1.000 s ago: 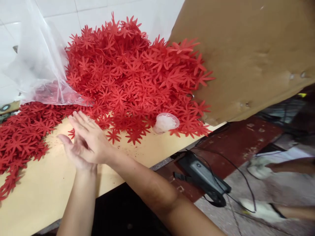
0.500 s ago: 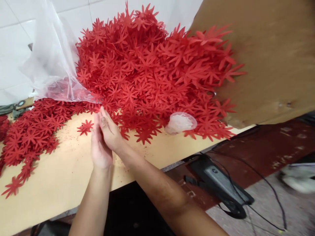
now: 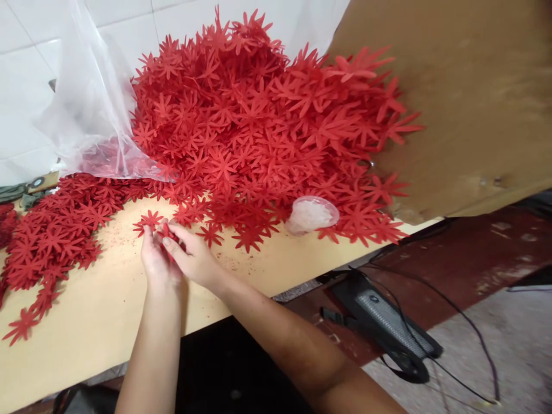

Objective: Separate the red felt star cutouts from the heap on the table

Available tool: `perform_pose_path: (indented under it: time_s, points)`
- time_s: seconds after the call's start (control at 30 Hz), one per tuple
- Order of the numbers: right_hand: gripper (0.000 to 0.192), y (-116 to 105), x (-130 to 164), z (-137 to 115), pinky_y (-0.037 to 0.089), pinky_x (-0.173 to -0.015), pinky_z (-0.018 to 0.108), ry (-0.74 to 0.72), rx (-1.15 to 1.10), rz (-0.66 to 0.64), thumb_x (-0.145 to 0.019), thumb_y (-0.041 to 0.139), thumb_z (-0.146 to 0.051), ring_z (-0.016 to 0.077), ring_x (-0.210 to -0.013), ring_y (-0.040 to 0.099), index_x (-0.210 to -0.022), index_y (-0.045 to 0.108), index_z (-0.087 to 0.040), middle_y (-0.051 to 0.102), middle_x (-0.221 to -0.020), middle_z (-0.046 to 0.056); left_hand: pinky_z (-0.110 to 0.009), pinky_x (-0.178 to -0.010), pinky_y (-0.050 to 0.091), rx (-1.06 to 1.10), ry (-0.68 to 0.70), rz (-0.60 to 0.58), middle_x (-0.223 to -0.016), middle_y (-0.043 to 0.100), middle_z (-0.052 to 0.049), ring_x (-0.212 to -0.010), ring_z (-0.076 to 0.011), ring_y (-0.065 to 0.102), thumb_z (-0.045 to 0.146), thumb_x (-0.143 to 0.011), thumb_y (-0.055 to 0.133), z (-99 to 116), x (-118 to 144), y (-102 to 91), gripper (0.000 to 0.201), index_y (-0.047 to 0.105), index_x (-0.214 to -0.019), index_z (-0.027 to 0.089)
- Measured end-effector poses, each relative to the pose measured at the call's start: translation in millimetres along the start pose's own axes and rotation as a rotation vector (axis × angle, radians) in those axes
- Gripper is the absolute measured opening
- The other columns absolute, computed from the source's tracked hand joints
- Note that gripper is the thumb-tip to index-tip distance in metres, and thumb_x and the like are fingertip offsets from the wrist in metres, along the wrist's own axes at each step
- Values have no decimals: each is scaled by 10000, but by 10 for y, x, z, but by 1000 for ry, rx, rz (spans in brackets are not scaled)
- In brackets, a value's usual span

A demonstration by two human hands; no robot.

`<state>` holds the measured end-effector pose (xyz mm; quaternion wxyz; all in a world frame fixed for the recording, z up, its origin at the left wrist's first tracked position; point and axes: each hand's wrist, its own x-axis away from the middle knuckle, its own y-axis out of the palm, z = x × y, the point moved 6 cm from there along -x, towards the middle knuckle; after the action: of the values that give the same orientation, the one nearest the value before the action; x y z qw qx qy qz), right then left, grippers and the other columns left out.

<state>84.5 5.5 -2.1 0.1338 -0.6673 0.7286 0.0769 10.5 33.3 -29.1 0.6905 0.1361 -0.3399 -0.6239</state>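
Observation:
My left hand [image 3: 156,257] is cupped palm-up over the table, its fingers curled round a crumpled red artificial leaf [image 3: 166,231]. From the right, my right hand [image 3: 192,257] is closed on the same leaf, thumb bent over it. The two hands touch, and most of the leaf is hidden between them. Just beyond the fingertips lies a loose red star-shaped leaf [image 3: 148,221] with narrow lobes. Behind the hands rises a large heap of such red leaves [image 3: 241,132]. A lower, darker red pile [image 3: 64,230] spreads to the left.
A clear plastic cup [image 3: 313,215] with whitish contents leans against the heap. A translucent bag [image 3: 95,109] stands at the back left, by the tiled wall [image 3: 125,34]. A brown board [image 3: 466,103] borders the right. A black bag [image 3: 388,316] and cables lie below the table [image 3: 107,310].
Both hands have drawn back from the heap toward me. Palms pressed together before, they have now parted somewhat, with fingers curled and a red leaf showing between them.

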Motion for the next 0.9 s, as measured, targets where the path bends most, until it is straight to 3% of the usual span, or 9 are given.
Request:
perform_pose_path:
  time_s: [0.07,0.17,0.27,0.33,0.5,0.6,0.7,0.77,0.9]
  points:
    - [262,-181,-66,28,484,-981,360,53,-48,89,-875,511,-320,183,-1069,630,-1055,647,-187,691,-1114,85,-261,-874,507,70,-12,58,-747,683,-23,-774,-117,661,379,-897,457,-45,94,73,328,659,-750,166]
    - [151,-420,-141,109,524,-755,256,222,-230,197,-874,514,-279,110,-756,631,-871,628,-180,687,-841,19,-274,-936,481,-13,1,-69,-957,715,-30,-924,-128,662,271,-835,573,-116,259,219,154,687,-884,179]
    - [201,-503,-127,227,412,-475,191,460,-448,195,-894,498,-336,65,-487,479,-810,596,-181,593,-634,-38,-281,-1074,377,-254,166,-177,-1215,660,-27,-1219,-159,553,187,-711,732,-69,355,255,367,669,-1070,238]
    - [271,-481,-85,272,364,-417,184,582,-542,147,-902,494,-408,64,-441,448,-799,589,-176,561,-577,-42,-275,-1104,341,-418,262,-236,-1297,618,-20,-1281,-166,503,162,-662,779,-9,367,279,507,652,-1141,269]
    - [405,-377,24,260,423,-413,209,686,-486,-65,-909,430,-559,82,-412,486,-835,561,-183,528,-530,-42,-272,-851,521,-628,311,-274,-883,724,-43,-839,-159,657,218,-662,775,127,233,342,168,725,-819,183]
    - [401,-604,76,99,508,-537,260,483,-150,-91,-913,411,-551,117,-568,593,-898,584,-189,650,-720,25,-232,-725,534,-558,317,-194,-680,665,9,-632,-103,610,253,-633,804,221,130,284,184,666,-721,169]
    - [331,-1145,192,-282,524,-775,346,86,357,81,-883,502,-471,183,-870,641,-1017,626,-194,686,-1010,86,-248,-684,557,-442,182,-131,-664,652,35,-574,-90,611,301,-655,794,223,60,185,247,610,-761,174]
    - [333,-1537,326,-488,491,-858,414,-79,662,198,-894,475,-439,228,-945,622,-1012,657,-186,687,-989,108,-245,-651,568,-354,48,-105,-669,661,36,-572,-93,630,264,-701,754,180,47,142,206,585,-779,176]
    - [358,-2127,493,-481,435,-885,499,-104,1122,212,-883,461,-455,293,-962,583,-986,695,-205,683,-936,130,-272,-637,596,-150,-168,-91,-773,712,-13,-648,-122,675,150,-799,600,49,86,174,20,595,-813,164]
